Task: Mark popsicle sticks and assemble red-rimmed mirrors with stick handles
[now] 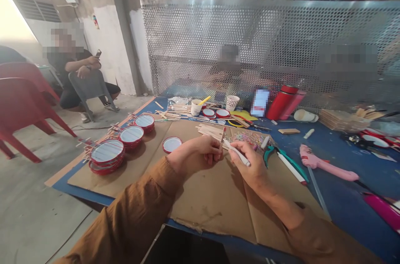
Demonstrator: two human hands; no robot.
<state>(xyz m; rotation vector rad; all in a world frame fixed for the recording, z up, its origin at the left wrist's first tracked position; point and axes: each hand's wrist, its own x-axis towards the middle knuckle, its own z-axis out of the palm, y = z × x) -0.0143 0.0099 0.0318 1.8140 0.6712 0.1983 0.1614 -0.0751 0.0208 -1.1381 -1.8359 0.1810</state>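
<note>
My left hand [208, 149] pinches a small wooden stick [222, 139] with a reddish tip, held upright over the cardboard sheet [212, 197]. In my right hand [250, 162] is a white marker [238, 154], its tip pointing at the stick and close to it. Behind my hands lie a pile of wooden sticks [208, 130] and a scatter of small coloured bands [246, 138]. To the left of my left hand, a single round red-rimmed disc [171, 144] rests on the cardboard.
Stacked red-rimmed discs [107, 151] with sticks stand at the left. Teal pliers [268, 153], a red-ended marker [292, 168] and a pink glue gun [328, 165] lie right. Paper cups [196, 108], a phone [260, 102] and a red bottle [281, 103] stand behind. A person sits far left.
</note>
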